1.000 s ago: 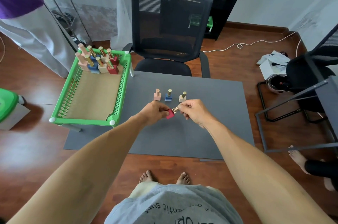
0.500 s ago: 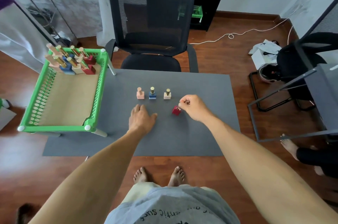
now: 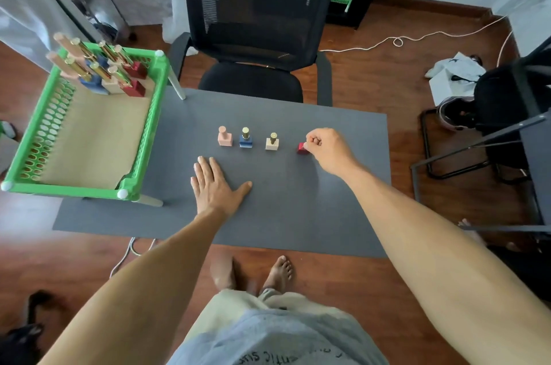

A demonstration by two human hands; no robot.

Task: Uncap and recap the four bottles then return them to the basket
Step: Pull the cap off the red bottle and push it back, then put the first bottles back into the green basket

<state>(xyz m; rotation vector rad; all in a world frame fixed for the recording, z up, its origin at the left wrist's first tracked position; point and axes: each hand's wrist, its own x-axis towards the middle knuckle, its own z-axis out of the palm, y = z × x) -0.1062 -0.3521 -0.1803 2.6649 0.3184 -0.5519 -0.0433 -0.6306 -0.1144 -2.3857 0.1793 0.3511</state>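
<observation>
Pinching the red bottle on the worktop, the right hand keeps its grip; left hand lies flat, released

Counting from the grey table mat. Four small bottles are standing in a row on it: one pink, one blue, one cream, one red, the red one partly hiding under a hand. One green basket is sitting at the mat's left edge, holding a cluster of capped bottles, roughly eight; they are overlapping too much for a firm count. Two hands are showing over the mat. One black chair is standing behind it.
</observation>
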